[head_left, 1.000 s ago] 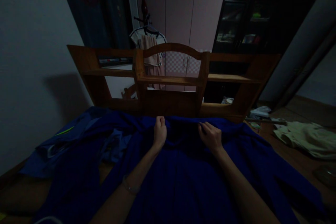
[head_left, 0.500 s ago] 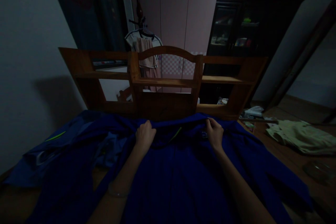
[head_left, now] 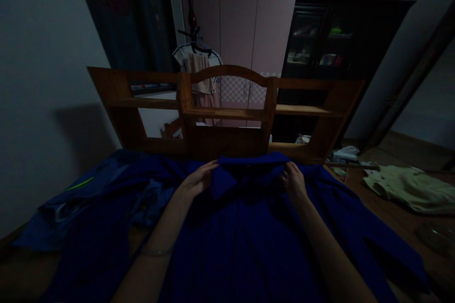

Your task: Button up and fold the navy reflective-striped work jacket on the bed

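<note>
A dark blue jacket (head_left: 245,232) lies spread in front of me with its sleeves out to the sides. Its collar (head_left: 249,163) stands up between my hands, the left corner folded down toward me. My left hand (head_left: 197,181) has its fingertips at the collar's left end; the fingers are fairly straight and pressed together on the cloth edge. At the other end, my right hand (head_left: 294,181) pinches the collar with curled fingers. A lighter blue garment (head_left: 81,187) with a bright green stripe lies at the left, partly under the jacket.
Just beyond the jacket rises a wooden headboard (head_left: 227,113) with open shelves. A wall (head_left: 46,80) stands at the left. On the floor at right lie a pale green cloth (head_left: 412,189) and a clear round container (head_left: 435,236). A clothes stand (head_left: 192,14) and wardrobe (head_left: 238,28) stand behind.
The collar has been turned over toward me, covering the green strip and label inside the neck. My left hand has shifted slightly right and its fingers have straightened. The right hand stays at the collar.
</note>
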Demonstrator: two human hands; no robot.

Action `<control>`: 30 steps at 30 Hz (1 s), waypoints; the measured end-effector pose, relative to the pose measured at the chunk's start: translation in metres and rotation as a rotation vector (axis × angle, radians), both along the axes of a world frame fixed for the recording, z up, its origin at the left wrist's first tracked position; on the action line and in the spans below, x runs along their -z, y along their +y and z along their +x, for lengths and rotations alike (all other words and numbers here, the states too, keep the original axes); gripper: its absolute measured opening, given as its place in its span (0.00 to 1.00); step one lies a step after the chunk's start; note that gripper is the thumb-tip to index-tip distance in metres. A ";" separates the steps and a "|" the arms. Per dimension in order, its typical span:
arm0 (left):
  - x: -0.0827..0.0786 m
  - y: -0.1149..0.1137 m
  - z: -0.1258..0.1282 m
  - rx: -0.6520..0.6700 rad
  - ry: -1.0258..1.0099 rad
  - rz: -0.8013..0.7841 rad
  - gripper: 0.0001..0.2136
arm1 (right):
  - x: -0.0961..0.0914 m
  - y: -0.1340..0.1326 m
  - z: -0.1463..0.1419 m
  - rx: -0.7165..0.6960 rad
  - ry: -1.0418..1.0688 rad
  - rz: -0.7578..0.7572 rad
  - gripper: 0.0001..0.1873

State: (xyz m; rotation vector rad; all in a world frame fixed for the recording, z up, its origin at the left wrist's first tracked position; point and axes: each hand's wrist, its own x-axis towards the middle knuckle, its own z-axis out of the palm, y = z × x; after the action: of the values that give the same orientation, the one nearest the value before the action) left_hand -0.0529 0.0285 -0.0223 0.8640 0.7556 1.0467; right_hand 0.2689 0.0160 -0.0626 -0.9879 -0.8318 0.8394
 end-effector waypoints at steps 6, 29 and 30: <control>-0.011 -0.012 -0.006 0.264 0.263 0.192 0.25 | 0.001 0.000 0.000 -0.018 0.015 -0.024 0.15; 0.012 -0.006 0.001 0.362 0.856 0.488 0.20 | -0.007 -0.020 0.003 0.326 -1.493 -0.135 0.15; 0.012 -0.006 0.002 0.362 0.860 0.492 0.21 | -0.007 -0.020 0.003 0.323 -1.541 -0.147 0.14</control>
State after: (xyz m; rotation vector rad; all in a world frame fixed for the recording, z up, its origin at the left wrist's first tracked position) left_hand -0.0509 0.0227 -0.0342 1.8582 1.0040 0.5024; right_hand 0.2716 -0.0040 -0.0559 -1.8299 -1.8107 -0.3285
